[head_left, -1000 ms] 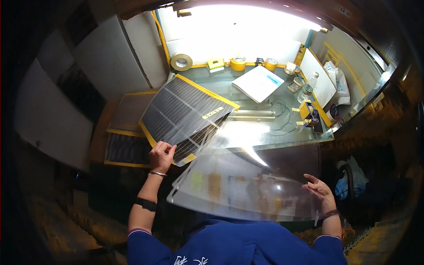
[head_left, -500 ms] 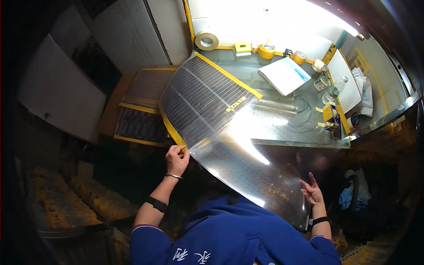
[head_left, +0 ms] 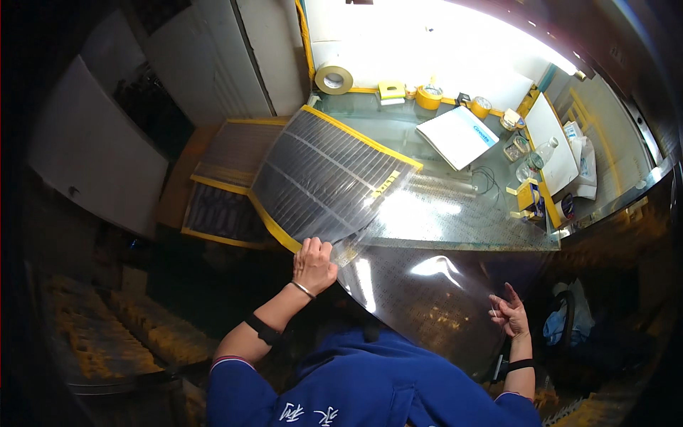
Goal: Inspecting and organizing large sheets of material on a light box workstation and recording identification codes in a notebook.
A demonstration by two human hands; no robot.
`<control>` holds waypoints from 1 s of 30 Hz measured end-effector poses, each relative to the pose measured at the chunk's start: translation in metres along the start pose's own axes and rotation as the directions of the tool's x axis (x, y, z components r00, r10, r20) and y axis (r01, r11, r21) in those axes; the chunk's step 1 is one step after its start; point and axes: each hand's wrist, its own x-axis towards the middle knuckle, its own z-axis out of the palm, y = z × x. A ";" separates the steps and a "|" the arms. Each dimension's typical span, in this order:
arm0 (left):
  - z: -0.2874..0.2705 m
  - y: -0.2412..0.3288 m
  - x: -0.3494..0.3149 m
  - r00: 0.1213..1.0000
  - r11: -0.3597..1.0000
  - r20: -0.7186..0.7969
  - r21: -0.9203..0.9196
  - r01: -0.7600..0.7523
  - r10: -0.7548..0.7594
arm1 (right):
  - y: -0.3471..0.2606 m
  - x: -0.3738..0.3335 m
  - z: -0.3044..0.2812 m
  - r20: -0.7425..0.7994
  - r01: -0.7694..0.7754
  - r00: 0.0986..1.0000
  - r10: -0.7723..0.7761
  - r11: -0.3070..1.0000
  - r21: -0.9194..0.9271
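Yellow-edged sheet point(head_left: 313, 178), right of a pale door point(head_left: 92, 149), overhangs the glass table point(head_left: 388, 124); my left hand point(head_left: 315, 266) clamps the sheet's near corner. Clear film point(head_left: 427, 292) sags toward my right hand point(head_left: 510, 317), whose grip I can't tell; further right, a bag point(head_left: 570, 320).

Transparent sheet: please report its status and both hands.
Left hand closed at corner of striped sheet. Right hand, fingers apart, near right side of transparent sheet; contact unclear. It extends past front edge of table. White booklet farther back.

The bare left hand point(head_left: 315, 265) grips a grey-striped, yellow-edged plastic sheet point(head_left: 320, 174), the right hand point(head_left: 510, 314) at a glossy, see-through plastic film point(head_left: 420, 295).
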 end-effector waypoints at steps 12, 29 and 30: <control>-0.008 0.015 0.009 0.999 0.996 0.033 0.078 -0.040 0.038 | -0.004 -0.003 0.006 -0.034 -0.014 0.999 0.011 0.995 -0.098; 0.047 -0.003 0.056 0.994 0.989 0.106 0.142 -0.048 0.033 | 0.008 0.026 0.022 0.028 -0.087 0.996 0.087 0.996 0.013; 0.052 -0.002 0.066 0.996 0.985 0.085 0.171 -0.027 0.012 | 0.009 0.025 0.020 0.022 -0.080 0.997 0.079 0.997 0.015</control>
